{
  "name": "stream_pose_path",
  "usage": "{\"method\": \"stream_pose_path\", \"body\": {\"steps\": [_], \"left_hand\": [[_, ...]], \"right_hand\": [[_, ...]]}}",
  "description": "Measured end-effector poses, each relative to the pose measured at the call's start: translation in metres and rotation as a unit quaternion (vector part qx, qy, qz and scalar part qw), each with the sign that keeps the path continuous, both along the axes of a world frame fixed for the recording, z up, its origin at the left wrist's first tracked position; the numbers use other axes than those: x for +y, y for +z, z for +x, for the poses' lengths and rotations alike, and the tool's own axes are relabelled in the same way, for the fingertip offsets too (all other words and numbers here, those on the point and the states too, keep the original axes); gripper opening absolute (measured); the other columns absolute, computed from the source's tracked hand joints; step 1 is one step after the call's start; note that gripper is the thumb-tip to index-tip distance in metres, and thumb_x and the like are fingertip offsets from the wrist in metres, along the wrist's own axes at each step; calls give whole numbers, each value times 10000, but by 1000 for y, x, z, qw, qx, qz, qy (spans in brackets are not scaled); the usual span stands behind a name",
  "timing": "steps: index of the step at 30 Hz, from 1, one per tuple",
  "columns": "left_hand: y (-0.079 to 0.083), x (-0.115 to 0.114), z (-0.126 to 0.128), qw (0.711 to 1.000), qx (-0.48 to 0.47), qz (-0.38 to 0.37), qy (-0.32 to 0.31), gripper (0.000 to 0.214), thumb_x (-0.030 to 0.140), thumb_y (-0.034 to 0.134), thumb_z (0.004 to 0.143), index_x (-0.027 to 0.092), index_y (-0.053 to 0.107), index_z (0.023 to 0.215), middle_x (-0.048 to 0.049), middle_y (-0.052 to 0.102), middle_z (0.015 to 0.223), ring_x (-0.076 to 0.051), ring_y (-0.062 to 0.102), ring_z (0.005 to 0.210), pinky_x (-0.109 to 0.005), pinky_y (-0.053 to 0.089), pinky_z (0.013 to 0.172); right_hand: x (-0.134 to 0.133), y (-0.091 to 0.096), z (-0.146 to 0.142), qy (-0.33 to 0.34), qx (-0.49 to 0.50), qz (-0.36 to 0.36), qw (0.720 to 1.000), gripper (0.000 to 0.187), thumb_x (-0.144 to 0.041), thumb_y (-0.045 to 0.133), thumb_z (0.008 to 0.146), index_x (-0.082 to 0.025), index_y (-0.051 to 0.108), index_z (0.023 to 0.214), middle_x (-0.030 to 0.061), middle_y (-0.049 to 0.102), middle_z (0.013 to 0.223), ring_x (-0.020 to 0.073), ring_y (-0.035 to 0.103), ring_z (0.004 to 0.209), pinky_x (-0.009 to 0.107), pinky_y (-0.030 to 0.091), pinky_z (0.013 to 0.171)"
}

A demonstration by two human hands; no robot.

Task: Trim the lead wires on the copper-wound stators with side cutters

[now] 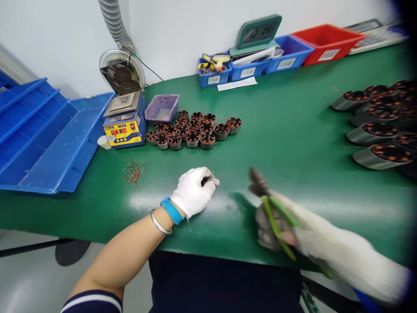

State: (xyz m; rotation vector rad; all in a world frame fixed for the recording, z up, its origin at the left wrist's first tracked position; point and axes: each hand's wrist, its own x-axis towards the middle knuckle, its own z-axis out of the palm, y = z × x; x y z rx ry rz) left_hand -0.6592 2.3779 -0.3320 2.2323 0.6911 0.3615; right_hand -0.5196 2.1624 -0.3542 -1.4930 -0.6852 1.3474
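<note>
From where I stand, the likeliest trouble is a nick: the right hand [267, 231] has green-handled pliers [270, 215], blurred by motion, with their dark tips turned away from the body, and the white-gloved left hand [194, 191] rests on the desk [228, 234] just across from them. A hurried swing or an early squeeze might catch a gloved fingertip, or, if the piece slips, bite into something other than the intended spot. Loose copper wire clippings [133, 173] lie in a small heap beyond the left wrist; a brushing sleeve or forearm could scatter them towards the small wound stators [193, 141], where a stray bit might lodge in a winding.

The left hand's fingers are curled in, thumb near fingertips, around a small dark piece [204, 180] just above the desk, close to the front edge. Most of it is hidden, so I can't be sure it is another stator. The right hand's fingers wrap loosely about the pliers' handles, which stand somewhat spread; whether the tips are parted, the blur won't let me tell.
</note>
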Motion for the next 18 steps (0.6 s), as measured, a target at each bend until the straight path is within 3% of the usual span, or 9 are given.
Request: {"method": "stream_pose_path", "body": {"steps": [3, 8, 14, 18], "left_hand": [[-2, 0, 0, 1000, -18, -4, 1, 87, 228, 567, 826, 196, 592, 749, 5, 649, 776, -164, 584, 777, -283, 439, 732], [-2, 1, -1, 1000, -20, 0, -3, 59, 208, 558, 792, 198, 593, 746, 4, 653, 773, -163, 582, 760, -276, 452, 720], [0, 1, -2, 1000, -1, -2, -4, 45, 205, 568, 780, 204, 602, 750, 16, 658, 765, -158, 588, 742, -275, 445, 700], [2, 1, -2, 1000, 9, -2, -6, 49, 223, 571, 783, 203, 601, 750, 17, 655, 759, -159, 592, 744, -278, 441, 695]], "right_hand": [[13, 9, -18, 73, 151, -1, 986, 845, -517, 642, 734, -285, 300, 1472, 59, 525, 978, 212, 570, 809, 354, 487, 683], [30, 28, -14, 120, 35, -54, 991, 857, -584, 643, 738, -260, 334, 1469, 102, 553, 1090, 246, 605, 914, 401, 535, 800], [36, 26, -17, 70, 80, -89, 990, 978, -580, 669, 685, -244, 264, 1509, 78, 559, 1014, 248, 611, 929, 386, 556, 786], [34, 26, -16, 88, 56, -111, 988, 1021, -640, 660, 684, -228, 245, 1520, 93, 600, 1008, 266, 632, 906, 413, 546, 793]]}}
